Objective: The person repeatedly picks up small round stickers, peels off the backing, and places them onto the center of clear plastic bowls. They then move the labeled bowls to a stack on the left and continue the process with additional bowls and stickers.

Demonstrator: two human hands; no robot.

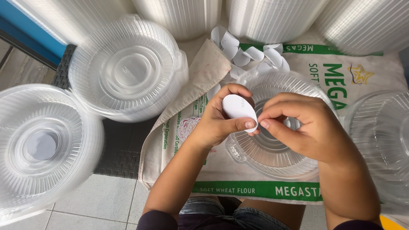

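fingers of the left hand (217,123) are pinching a white oval sticker (239,109) just above a clear lid (272,157); the right hand (304,127) is picking at its lower edge, grip narrow. peeling slowly from that edge should keep it flat. counted: one sticker held, one curled strip of backing (251,53) beyond the grip, three lid stacks (128,70) alongside.

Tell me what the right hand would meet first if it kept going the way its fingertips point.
The right hand points leftward; its fingertips already touch the white oval sticker held by the left hand. Beyond that come the left thumb and fingers, though depth is hard to judge.
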